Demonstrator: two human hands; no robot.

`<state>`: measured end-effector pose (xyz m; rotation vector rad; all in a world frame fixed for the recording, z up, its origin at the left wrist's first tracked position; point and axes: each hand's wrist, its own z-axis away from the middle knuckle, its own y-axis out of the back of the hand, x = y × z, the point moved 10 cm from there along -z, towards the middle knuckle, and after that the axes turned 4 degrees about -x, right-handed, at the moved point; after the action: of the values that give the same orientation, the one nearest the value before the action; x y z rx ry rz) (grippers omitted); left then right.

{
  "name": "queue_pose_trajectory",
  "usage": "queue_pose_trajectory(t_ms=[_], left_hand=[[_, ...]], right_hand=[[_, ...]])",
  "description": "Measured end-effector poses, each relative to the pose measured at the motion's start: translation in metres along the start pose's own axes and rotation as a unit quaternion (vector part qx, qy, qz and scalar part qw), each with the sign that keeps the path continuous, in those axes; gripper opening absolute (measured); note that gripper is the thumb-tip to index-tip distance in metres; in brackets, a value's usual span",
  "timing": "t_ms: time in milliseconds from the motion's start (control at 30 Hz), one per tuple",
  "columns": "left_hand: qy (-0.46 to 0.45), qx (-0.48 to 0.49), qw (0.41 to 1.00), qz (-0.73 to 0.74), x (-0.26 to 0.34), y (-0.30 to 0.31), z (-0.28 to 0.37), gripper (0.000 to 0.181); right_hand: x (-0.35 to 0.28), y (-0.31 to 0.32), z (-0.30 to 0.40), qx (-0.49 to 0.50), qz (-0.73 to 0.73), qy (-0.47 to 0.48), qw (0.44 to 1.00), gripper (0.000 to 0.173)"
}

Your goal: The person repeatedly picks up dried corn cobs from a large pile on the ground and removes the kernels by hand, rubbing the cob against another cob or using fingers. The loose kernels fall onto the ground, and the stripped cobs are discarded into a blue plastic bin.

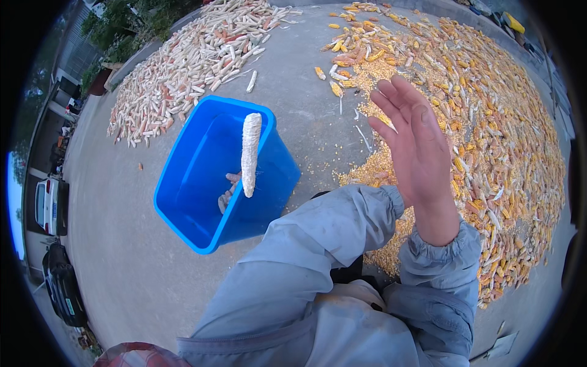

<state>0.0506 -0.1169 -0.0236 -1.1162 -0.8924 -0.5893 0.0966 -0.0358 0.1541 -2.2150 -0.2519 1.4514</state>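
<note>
My right hand (419, 151) is raised with its palm turned up, fingers spread and nothing in it. Behind it, my left hand is almost wholly hidden; only a strip of skin shows past its grey sleeve cuff (392, 199). A pale, stripped corncob (250, 153) appears to be in the air across the right rim of a blue plastic bin (270, 137), apart from both hands. Several cobs (224, 199) lie inside the bin. Under and beyond my hands spreads a heap of yellow corn ears (504, 151), with loose kernels (371, 172) along its near edge.
A pile of stripped cobs (183, 87) covers the concrete ground (124, 238) beyond the bin. One loose cob (251, 81) lies beside that pile. A white car (48, 206) and a black car (64, 284) stand at the far left. Shrubs (124, 27) grow behind a low curb.
</note>
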Motion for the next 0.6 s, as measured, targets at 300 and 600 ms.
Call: queue_pose_trajectory(t_ms=[300, 600], left_hand=[[-0.013, -0.05, 0.968, -0.245, 0.025, 0.01, -0.023, 0.02], [0.088, -0.223, 0.904, -0.355, -0.016, 0.028, -0.047, 0.042]], right_hand=[[-0.019, 0.192, 0.1, 0.229, 0.336, -0.008, 0.913, 0.08], [0.018, 0.255, 0.133, 0.274, 0.069, -0.063, 0.957, 0.032]])
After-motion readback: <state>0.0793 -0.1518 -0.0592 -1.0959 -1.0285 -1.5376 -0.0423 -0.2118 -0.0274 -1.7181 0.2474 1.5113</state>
